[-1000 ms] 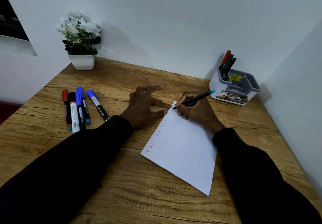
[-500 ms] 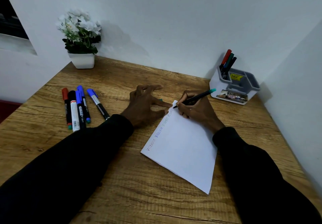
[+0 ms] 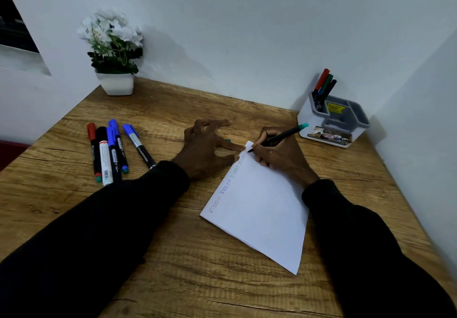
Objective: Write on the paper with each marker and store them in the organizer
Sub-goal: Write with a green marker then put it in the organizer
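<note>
**Five markers waiting, one at work on the far corner of the sheet**

Five markers [image 3: 108, 151] lie side by side on the left of the wooden desk [image 3: 173, 256], caps pointing different ways, well apart from the paper. Just right of them the left hand [image 3: 206, 148] rests palm down with fingers spread, holding nothing; two fingertips press the paper's [image 3: 259, 209] near edge and pin it. A small teal piece, probably the cap, peeks out beside its fingers. The sheet lies at an angle, with a line of coloured words running along its left edge. At the top corner the right hand [image 3: 277, 152] is closed in a writing grip on the teal-ended marker [image 3: 279, 136], tip touching the paper. Very little sheet is left there, so the strokes should stay short and light, with the left fingertips kept firmly down so the corner does not lift or slide. Farther right, the white and grey organizer [image 3: 333, 122] stands near the wall and already holds three markers upright in its rear-left compartment. Pale walls close in the desk at back and right; a potted white flower [image 3: 113, 50] stands in the back-left corner.
</note>
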